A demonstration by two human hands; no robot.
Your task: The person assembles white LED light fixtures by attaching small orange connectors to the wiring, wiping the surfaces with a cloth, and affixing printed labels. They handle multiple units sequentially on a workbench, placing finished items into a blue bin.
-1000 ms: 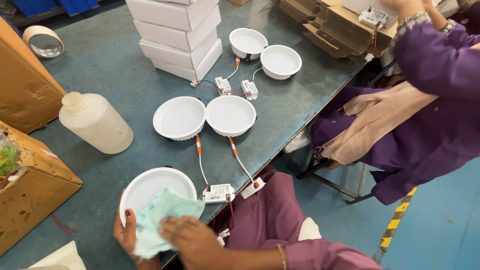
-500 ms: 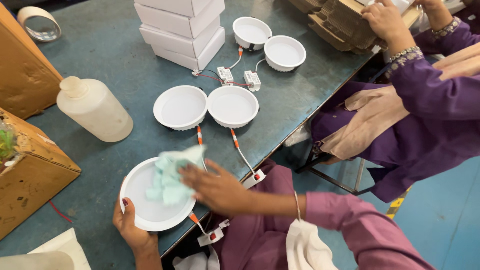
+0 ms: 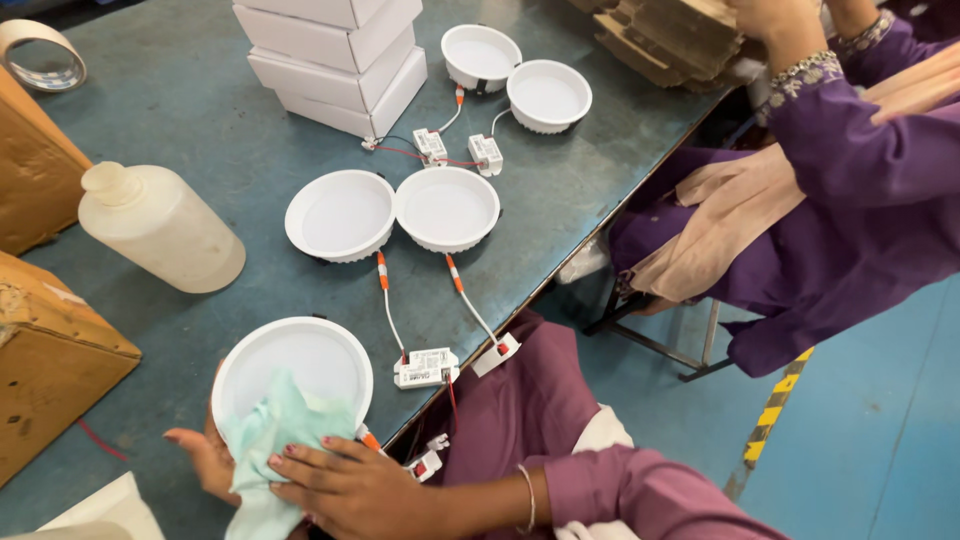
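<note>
A round white downlight [image 3: 300, 360] rests at the near edge of the grey-blue table [image 3: 180, 130]. My left hand [image 3: 205, 460] grips its lower rim from underneath. My right hand [image 3: 345, 485] presses a pale green cloth [image 3: 270, 440] onto the lower part of the lamp's face. An orange-and-white lead runs from the lamp to a small white driver box [image 3: 427, 464] hanging off the table edge by my lap.
Two more white downlights [image 3: 395, 212] with leads and driver boxes [image 3: 425, 368] lie mid-table, another pair [image 3: 515, 75] farther back. A white plastic bottle [image 3: 160, 228], stacked white boxes [image 3: 335, 55], brown cartons [image 3: 45, 385] and a tape roll [image 3: 40, 50] stand around. A seated person in purple [image 3: 850, 170] handles cardboard [image 3: 670, 40] at right.
My right hand has slid the cloth from the middle of the lamp's face down to its lower edge. The lamp has moved slightly nearer to me. The other person's hand has lifted to the cardboard.
</note>
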